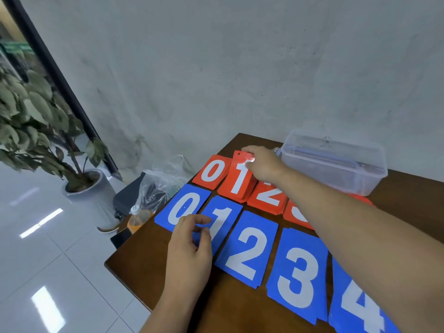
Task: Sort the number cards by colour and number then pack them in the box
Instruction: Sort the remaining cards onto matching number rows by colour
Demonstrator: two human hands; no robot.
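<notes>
Just off the left edge of my dark wooden bench point(134, 265) stands a bottle of orange liquid point(138, 218), with a crumpled clear plastic bag point(163, 179) behind it. Farther left of the bench, a leafy potted plant point(36, 116) and a shoe point(108, 228) sit on the glossy tiled floor point(48, 260).

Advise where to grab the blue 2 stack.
Blue 2 stack: pinch the near short edge from the person's side. It lies flat; blue 1 stack, blue 3 stack and red 2 stack crowd the other edges; only table fronts this one.
</notes>
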